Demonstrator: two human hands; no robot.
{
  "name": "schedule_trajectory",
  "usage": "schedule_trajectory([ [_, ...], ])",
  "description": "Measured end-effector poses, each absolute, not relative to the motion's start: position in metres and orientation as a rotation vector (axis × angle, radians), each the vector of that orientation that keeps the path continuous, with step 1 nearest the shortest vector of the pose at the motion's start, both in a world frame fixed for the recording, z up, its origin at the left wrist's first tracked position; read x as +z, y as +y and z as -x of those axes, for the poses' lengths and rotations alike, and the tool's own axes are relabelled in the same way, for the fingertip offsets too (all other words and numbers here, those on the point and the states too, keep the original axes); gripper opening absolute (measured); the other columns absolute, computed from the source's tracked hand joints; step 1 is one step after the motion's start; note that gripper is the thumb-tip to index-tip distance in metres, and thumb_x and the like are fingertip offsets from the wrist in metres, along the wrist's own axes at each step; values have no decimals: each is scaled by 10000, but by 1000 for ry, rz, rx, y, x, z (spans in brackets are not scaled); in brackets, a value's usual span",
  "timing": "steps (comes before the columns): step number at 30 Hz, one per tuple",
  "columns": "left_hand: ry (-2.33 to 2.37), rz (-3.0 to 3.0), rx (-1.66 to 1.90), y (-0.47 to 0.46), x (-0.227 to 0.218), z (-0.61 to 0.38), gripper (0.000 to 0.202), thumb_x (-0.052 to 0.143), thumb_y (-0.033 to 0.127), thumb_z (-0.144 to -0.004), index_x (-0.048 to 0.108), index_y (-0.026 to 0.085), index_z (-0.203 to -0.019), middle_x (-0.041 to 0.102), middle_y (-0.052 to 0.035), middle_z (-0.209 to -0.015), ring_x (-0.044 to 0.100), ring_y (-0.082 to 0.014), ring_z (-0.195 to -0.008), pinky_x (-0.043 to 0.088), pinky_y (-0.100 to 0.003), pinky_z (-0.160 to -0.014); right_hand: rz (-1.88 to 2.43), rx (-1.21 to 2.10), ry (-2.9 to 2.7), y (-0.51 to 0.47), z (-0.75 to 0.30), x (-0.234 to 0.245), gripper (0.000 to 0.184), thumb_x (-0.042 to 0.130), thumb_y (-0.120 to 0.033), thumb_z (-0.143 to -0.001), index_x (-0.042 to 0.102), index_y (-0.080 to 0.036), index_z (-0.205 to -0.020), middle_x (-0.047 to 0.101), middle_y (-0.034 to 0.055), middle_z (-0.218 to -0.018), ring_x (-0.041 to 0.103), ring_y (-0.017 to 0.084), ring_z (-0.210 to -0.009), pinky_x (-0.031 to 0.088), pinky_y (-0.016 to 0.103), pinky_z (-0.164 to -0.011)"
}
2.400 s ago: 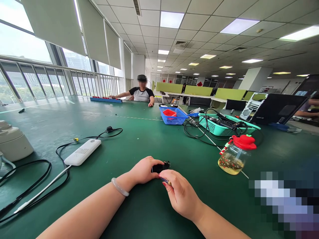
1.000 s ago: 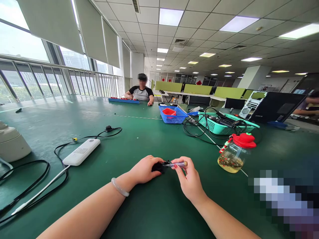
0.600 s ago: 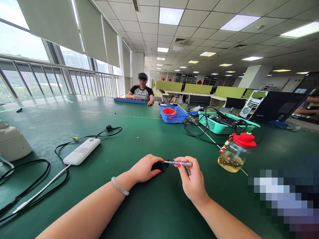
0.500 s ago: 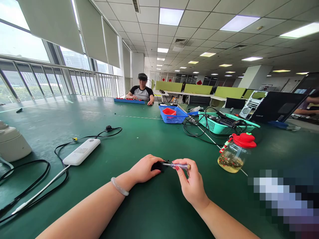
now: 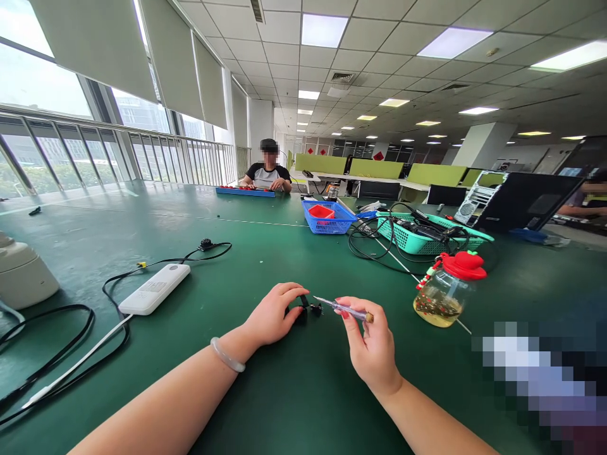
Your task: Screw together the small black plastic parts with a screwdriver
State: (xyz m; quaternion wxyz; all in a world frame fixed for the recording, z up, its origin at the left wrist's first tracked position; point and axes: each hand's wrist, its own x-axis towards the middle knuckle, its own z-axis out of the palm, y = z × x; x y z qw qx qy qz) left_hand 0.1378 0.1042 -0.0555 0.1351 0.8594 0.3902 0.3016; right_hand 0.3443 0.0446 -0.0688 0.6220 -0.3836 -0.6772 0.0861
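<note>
My left hand [image 5: 275, 316] rests at the middle of the green table, its fingers closed around a small black part [image 5: 304, 302] that it mostly hides. A smaller black piece [image 5: 316, 309] shows just right of those fingertips; whether it joins the held part I cannot tell. My right hand [image 5: 375, 351] pinches a slim screwdriver [image 5: 351, 311] with a clear purplish handle and a tan end cap. Its thin metal shaft points left and slightly up, with the tip close to the black part but apart from it.
A jar with a red lid [image 5: 441, 297] stands to the right. Behind it are a teal basket of cables [image 5: 408, 242] and a blue basket [image 5: 327, 224]. On the left lie a white power strip [image 5: 155, 289] and black cords. Across the table sits another person [image 5: 269, 172].
The screwdriver has drawn back to the right, away from the black part, and its tip now points more upward. My left hand has shifted slightly, exposing the small black piece.
</note>
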Motion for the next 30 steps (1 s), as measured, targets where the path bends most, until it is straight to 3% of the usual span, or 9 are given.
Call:
schedule_trajectory([
  [9,1579,-2577,560,107,-60,-137,334,429,231,-869,727,189,-1013,650,-101,-1214,542,-277,-1101,459,-427,-990,1123,208,-1466,60,-353,-75,124,497,-332,-942,490,-233,-1016,688,89,-1018,691,205,-877,576,381,-783],
  [15,1567,-2694,417,104,-59,-139,314,424,182,-826,731,151,-881,699,-141,-1000,577,-292,-954,470,-426,-868,1147,235,-1547,59,-351,-74,108,476,-312,-940,508,-237,-1012,695,69,-973,688,197,-857,567,352,-761],
  [21,1520,-2834,272,100,-56,-143,270,453,138,-788,714,166,-723,699,-141,-832,605,-285,-871,460,-439,-837,1100,254,-1628,57,-348,-72,103,469,-289,-940,519,-236,-1014,694,65,-970,681,197,-898,559,340,-788],
  [24,1580,-2745,407,97,-56,-145,334,405,140,-833,703,129,-983,712,-147,-944,606,-292,-965,456,-451,-900,1101,282,-1630,57,-348,-72,110,465,-294,-944,520,-236,-1020,690,67,-985,676,197,-909,553,340,-806],
  [27,1458,-2618,597,96,-58,-146,444,353,257,-925,489,147,-1332,648,-114,-1222,543,-252,-1160,423,-420,-1021,1093,339,-1660,57,-348,-71,111,459,-292,-947,523,-239,-1020,685,65,-999,669,194,-923,546,331,-817],
  [30,1180,-2623,538,97,-62,-144,522,462,416,-905,417,214,-1385,564,-77,-1353,471,-234,-1261,382,-409,-1089,1057,383,-1777,54,-347,-70,114,458,-270,-943,536,-248,-1024,681,49,-1010,664,187,-916,541,317,-813],
])
